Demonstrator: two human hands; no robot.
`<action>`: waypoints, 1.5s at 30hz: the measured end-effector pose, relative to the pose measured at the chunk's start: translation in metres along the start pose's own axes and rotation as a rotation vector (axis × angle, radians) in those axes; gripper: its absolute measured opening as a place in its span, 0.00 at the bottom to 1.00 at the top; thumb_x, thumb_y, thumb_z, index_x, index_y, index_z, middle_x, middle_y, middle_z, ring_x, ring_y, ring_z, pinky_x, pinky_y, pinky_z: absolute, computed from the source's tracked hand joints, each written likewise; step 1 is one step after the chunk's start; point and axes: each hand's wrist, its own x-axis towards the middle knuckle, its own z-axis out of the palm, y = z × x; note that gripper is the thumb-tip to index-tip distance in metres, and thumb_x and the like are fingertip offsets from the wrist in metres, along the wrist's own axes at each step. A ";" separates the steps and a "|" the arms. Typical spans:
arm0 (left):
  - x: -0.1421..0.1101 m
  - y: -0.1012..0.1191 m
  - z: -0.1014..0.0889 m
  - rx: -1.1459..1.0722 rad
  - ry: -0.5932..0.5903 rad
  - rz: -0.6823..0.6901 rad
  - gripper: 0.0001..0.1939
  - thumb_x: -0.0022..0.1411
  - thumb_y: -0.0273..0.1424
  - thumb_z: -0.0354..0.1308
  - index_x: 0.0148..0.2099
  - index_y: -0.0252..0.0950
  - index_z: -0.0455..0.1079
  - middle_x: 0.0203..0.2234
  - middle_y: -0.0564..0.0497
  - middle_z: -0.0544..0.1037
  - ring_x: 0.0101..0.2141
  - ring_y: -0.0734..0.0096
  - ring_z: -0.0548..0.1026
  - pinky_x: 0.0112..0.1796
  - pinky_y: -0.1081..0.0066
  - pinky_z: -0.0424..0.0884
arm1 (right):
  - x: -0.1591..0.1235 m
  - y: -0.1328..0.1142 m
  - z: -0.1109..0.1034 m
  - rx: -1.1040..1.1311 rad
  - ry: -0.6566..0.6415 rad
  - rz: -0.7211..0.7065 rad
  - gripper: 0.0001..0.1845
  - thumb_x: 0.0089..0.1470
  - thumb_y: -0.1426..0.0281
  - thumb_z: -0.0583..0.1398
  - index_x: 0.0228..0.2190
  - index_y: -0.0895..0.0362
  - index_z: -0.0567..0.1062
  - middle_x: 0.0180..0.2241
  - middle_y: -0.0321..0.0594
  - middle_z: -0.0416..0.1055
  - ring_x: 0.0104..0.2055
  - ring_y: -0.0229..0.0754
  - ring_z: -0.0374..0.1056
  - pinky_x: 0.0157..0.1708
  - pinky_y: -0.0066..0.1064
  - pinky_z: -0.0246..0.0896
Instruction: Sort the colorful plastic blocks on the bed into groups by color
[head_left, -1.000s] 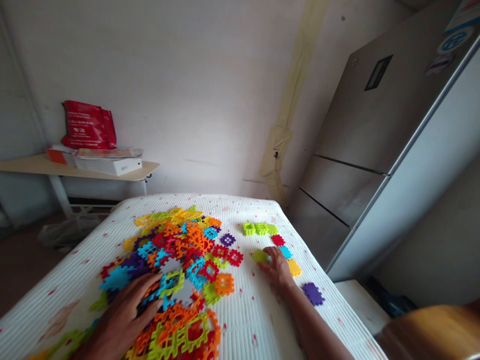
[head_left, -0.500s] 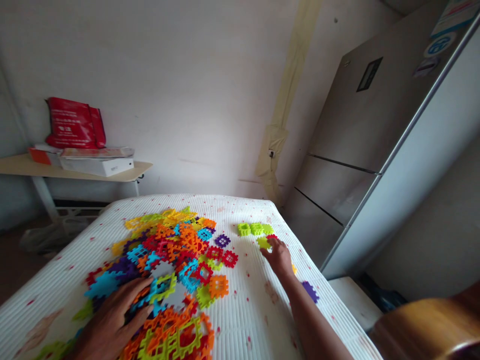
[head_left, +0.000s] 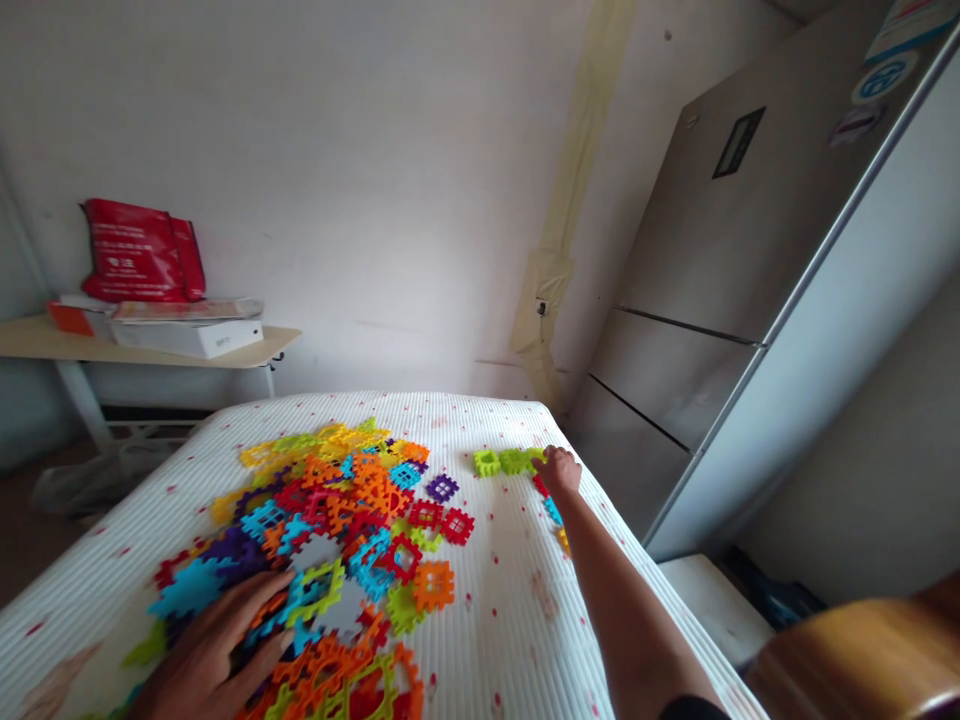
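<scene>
My left hand (head_left: 221,645) rests on the near left side of a heap of notched plastic building pieces (head_left: 367,480), its thumb and fingers apart around several of them. Far across the table, my right hand (head_left: 561,470) pinches a lime-green piece, mostly covered by the fingers, at the right end of a short lime-green row (head_left: 514,462). Just below that hand lie a red piece (head_left: 539,485), a blue piece (head_left: 553,510) and a yellow-orange piece (head_left: 564,540), partly behind the wrist. Between row and heap is a single purple piece (head_left: 442,488).
A ribbed white cover (head_left: 502,630) with red dots lies over the table. On the right stands a tall grey fridge (head_left: 675,300). At the back left, a side table (head_left: 277,345) bears a white box (head_left: 202,337) and a red bag (head_left: 139,250).
My right hand has carried the lime-green piece farther away to the end of the row. Red and blue pieces formerly behind it now show. My left hand stays on the heap.
</scene>
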 end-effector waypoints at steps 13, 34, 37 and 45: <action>0.000 0.018 -0.007 -0.021 -0.017 -0.068 0.26 0.54 0.48 0.49 0.51 0.40 0.68 0.51 0.48 0.72 0.50 0.61 0.70 0.52 0.64 0.67 | -0.002 -0.004 0.012 -0.005 -0.010 -0.019 0.17 0.54 0.62 0.53 0.42 0.57 0.72 0.45 0.49 0.70 0.49 0.49 0.62 0.43 0.40 0.53; 0.001 0.025 -0.013 0.050 -0.069 -0.096 0.30 0.53 0.50 0.46 0.52 0.38 0.69 0.52 0.47 0.71 0.52 0.61 0.69 0.52 0.64 0.67 | -0.008 -0.035 0.002 -0.010 0.016 -0.101 0.28 0.52 0.51 0.52 0.46 0.56 0.71 0.55 0.50 0.59 0.54 0.53 0.53 0.47 0.46 0.49; 0.001 0.026 -0.014 0.051 -0.064 -0.086 0.29 0.53 0.50 0.46 0.52 0.40 0.68 0.52 0.48 0.71 0.52 0.62 0.70 0.52 0.65 0.67 | -0.010 -0.040 0.004 -0.027 -0.029 -0.081 0.31 0.50 0.49 0.53 0.47 0.57 0.71 0.57 0.51 0.55 0.55 0.54 0.51 0.48 0.48 0.48; 0.000 0.026 -0.012 0.025 -0.041 -0.056 0.28 0.53 0.48 0.48 0.51 0.38 0.69 0.50 0.46 0.72 0.50 0.60 0.71 0.51 0.64 0.69 | -0.008 -0.038 0.011 -0.048 -0.051 -0.073 0.31 0.49 0.50 0.53 0.47 0.57 0.72 0.59 0.51 0.53 0.56 0.55 0.50 0.49 0.50 0.47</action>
